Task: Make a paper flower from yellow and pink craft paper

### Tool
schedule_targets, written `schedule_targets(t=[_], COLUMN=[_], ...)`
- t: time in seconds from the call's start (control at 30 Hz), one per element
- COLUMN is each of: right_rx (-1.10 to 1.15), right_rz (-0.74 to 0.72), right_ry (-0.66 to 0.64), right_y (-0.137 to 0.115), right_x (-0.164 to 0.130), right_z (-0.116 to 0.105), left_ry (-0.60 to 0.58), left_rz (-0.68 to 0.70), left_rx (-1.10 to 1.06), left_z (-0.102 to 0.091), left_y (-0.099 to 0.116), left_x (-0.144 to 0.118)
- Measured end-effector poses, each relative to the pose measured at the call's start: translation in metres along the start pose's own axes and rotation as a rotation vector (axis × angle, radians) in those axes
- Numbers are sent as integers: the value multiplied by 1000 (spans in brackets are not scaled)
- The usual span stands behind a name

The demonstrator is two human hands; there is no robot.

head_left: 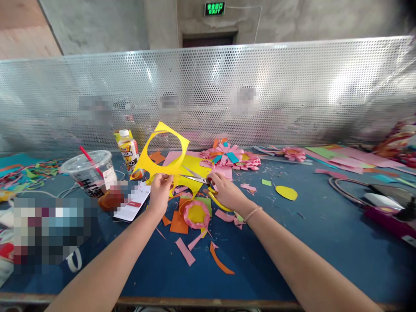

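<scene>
My left hand (160,190) pinches the lower edge of a yellow paper sheet (146,164) that has a large round hole cut in it. In my right hand (229,190) are scissors (198,177) with yellow handles, their blades apart and pointing left at the sheet's edge. Under the hands lies more yellow paper. A pink paper ring with a yellow centre (196,213) rests on orange and green paper (179,222) just below. Beyond my right hand sit pink paper flowers (225,155) with blue and orange strips.
At left stand a plastic cup (94,173) with a red straw and a bottle (128,149). A phone (134,203) lies by my left wrist. A yellow oval (286,193), paper scraps and cables are on the right. A perforated metal panel (201,95) runs behind the blue table.
</scene>
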State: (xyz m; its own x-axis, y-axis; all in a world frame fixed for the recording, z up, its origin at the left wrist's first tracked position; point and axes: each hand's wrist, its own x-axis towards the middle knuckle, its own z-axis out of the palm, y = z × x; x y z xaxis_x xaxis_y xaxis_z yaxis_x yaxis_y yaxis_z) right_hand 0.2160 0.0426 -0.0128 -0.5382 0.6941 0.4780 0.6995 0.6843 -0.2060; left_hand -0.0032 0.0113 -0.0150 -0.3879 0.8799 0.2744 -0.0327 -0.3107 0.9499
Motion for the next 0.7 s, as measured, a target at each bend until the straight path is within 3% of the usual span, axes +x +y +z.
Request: schedule_targets(t=[0.17, 0.4, 0.7], right_rx=[-2, 24, 73], right_rz=[-4, -19, -68], right_ry=[-31, -66, -79], right_y=[-2, -9, -14], right_x=[-1, -3, -3], right_z=[-1, -4, -3], left_ry=[-71, -187, -180], left_rz=[-88, -106, -182], left_rx=[-218, -203, -245], left_z=[5, 7, 9], left_y=[7, -2, -2], left_x=[-2, -4, -5])
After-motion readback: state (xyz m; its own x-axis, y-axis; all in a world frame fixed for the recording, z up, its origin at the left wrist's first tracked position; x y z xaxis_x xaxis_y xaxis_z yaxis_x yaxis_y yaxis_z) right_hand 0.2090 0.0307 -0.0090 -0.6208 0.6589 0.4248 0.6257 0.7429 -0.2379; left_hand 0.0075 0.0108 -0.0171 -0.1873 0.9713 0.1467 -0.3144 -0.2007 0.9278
